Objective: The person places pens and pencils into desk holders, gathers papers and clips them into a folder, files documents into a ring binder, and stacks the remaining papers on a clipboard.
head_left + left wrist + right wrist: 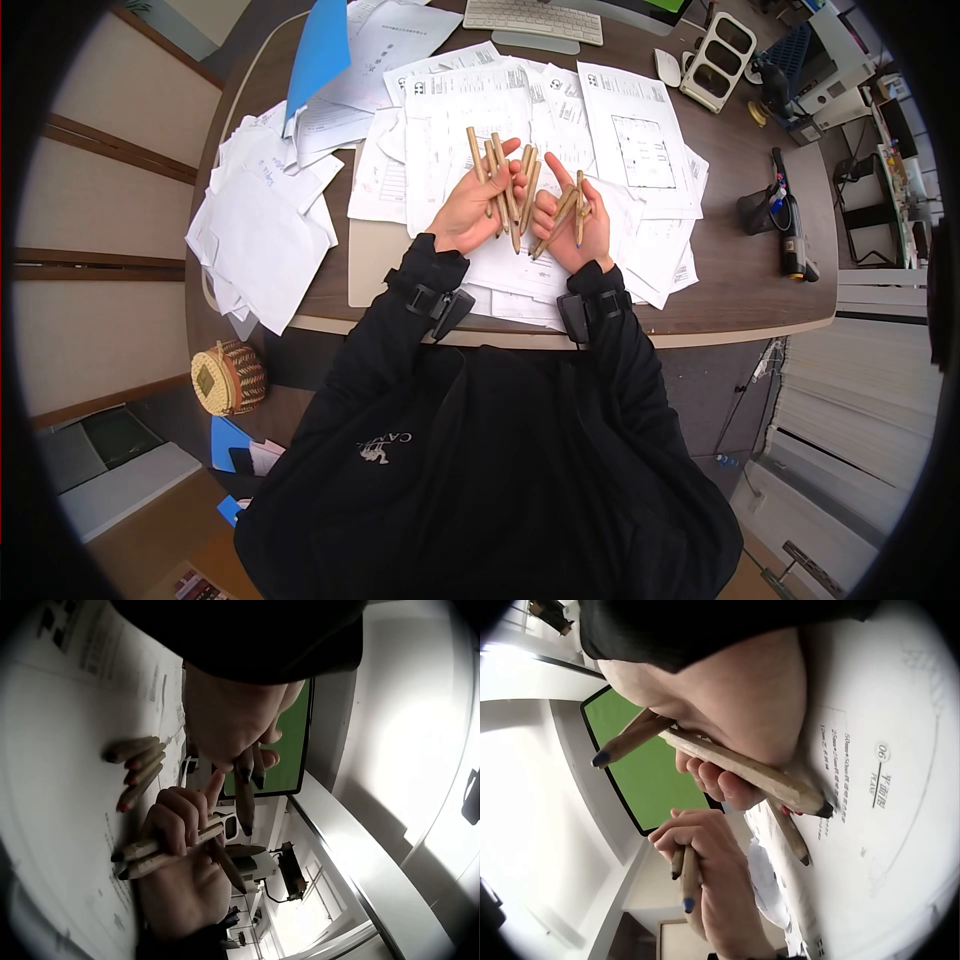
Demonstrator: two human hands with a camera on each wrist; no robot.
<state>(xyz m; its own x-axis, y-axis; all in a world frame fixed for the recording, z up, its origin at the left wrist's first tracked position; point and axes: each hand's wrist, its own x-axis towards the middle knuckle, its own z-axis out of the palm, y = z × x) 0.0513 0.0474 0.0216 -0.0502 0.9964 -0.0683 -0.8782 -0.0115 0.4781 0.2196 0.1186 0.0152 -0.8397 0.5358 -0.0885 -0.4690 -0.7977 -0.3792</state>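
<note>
My left hand grips several thick wooden coloured pencils, their points toward me. In the left wrist view two dark-tipped pencils stick out below its fingers. To its right, my right hand holds more wooden pencils, crossed at different angles, with the index finger extended. In the right wrist view one pencil lies along the curled fingers, and a blue-tipped pencil sticks out past the palm. Between the hands, several pencils, some red-tipped, lie on the paper.
Printed sheets cover the middle of the desk. Left lies another paper pile beside a blue folder. A keyboard and white mouse are at the back. A mesh pen holder stands right. A woven basket is lower left.
</note>
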